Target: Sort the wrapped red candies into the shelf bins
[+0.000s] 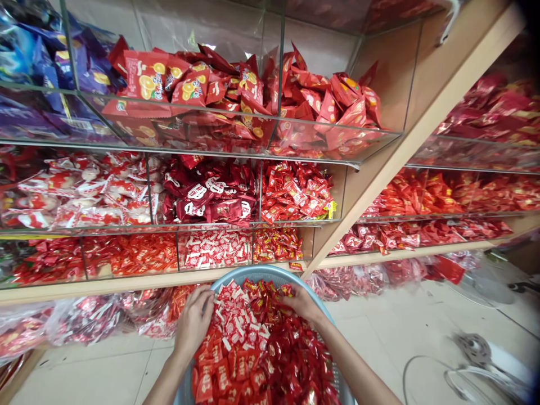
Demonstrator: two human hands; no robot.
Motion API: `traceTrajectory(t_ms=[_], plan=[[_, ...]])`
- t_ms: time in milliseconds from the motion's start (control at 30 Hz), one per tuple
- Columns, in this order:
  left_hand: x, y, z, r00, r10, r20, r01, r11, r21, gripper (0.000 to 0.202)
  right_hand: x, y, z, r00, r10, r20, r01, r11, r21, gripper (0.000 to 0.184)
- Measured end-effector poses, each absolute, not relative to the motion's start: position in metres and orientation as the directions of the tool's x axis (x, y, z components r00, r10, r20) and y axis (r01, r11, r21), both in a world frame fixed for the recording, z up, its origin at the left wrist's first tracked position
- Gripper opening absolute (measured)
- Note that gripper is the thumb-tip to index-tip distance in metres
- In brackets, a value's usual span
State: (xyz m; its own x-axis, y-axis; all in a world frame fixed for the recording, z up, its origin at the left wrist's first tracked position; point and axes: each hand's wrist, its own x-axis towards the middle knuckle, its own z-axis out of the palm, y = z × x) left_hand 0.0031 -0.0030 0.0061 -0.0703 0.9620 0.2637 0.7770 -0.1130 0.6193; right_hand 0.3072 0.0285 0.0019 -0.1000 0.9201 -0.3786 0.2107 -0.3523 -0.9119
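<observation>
A blue plastic basket (242, 271) is below me, filled with wrapped candies in separate patches. White-and-red candies (236, 315) lie at the upper left, orange-red packets (228, 371) at the lower left, and dark red ones (295, 360) at the lower right. My left hand (194, 318) is at the basket's left rim, with its fingers curled over the edge. Inside the far right part, my right hand (300, 304) has bent fingers on small red-and-yellow candies (265, 295); its fingertips are partly hidden among them.
Ahead stand wooden shelves (363, 208) with clear bins of wrapped sweets, including orange-picture packets (160, 81) and maroon packets (211, 194). Plastic bags of candies (90, 318) lie under the bottom shelf. A white cable (426, 365) crosses the tiled floor (379, 332) at right.
</observation>
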Motion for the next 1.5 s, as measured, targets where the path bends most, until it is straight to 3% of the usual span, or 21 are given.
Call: traceTrajectory(t_ms=[200,400,500,600,767,933,1067,1200,1333,1500], plan=[[0.004,-0.003,0.008,-0.072,0.959,0.273,0.761,-0.124,0.637,0.028,0.304,0.02,0.022,-0.128,0.895,-0.427,0.066,-0.422,-0.904,0.037],[0.012,-0.006,0.037,-0.149,0.918,0.366,0.692,-0.168,0.702,0.031,0.286,0.005,0.061,-0.226,0.906,-0.358,-0.135,-0.392,-0.91,0.034],[0.037,-0.012,0.059,-0.074,0.981,0.179,0.523,-0.114,0.844,0.03,0.275,-0.003,0.08,-0.267,0.894,-0.359,-0.13,-0.403,-0.906,0.036],[0.07,-0.018,0.074,0.172,0.983,-0.069,0.323,0.01,0.946,0.031,0.267,-0.01,0.091,-0.324,0.888,-0.327,-0.12,-0.381,-0.917,0.035],[0.1,-0.024,0.08,0.185,0.956,-0.229,0.149,0.203,0.968,0.033,0.27,-0.016,0.091,-0.34,0.897,-0.281,-0.114,-0.337,-0.935,0.034],[0.099,-0.028,0.08,0.209,0.922,-0.326,0.02,0.329,0.944,0.037,0.291,-0.015,0.077,-0.161,0.932,-0.325,-0.141,-0.348,-0.927,0.036],[0.104,-0.026,0.073,0.224,0.931,-0.289,0.083,0.278,0.957,0.037,0.308,-0.017,0.069,-0.081,0.938,-0.338,-0.198,-0.347,-0.917,0.037],[0.117,-0.008,0.056,0.285,0.944,-0.167,0.307,0.076,0.949,0.035,0.324,-0.02,0.062,0.012,0.935,-0.354,-0.211,-0.343,-0.915,0.041],[0.136,0.019,0.034,0.365,0.929,-0.06,0.509,-0.146,0.848,0.026,0.336,-0.027,0.053,0.084,0.929,-0.361,-0.24,-0.332,-0.912,0.042],[0.158,0.038,0.017,0.515,0.856,-0.047,0.629,-0.34,0.699,0.027,0.342,-0.037,0.046,0.076,0.919,-0.387,-0.316,-0.346,-0.883,0.036]])
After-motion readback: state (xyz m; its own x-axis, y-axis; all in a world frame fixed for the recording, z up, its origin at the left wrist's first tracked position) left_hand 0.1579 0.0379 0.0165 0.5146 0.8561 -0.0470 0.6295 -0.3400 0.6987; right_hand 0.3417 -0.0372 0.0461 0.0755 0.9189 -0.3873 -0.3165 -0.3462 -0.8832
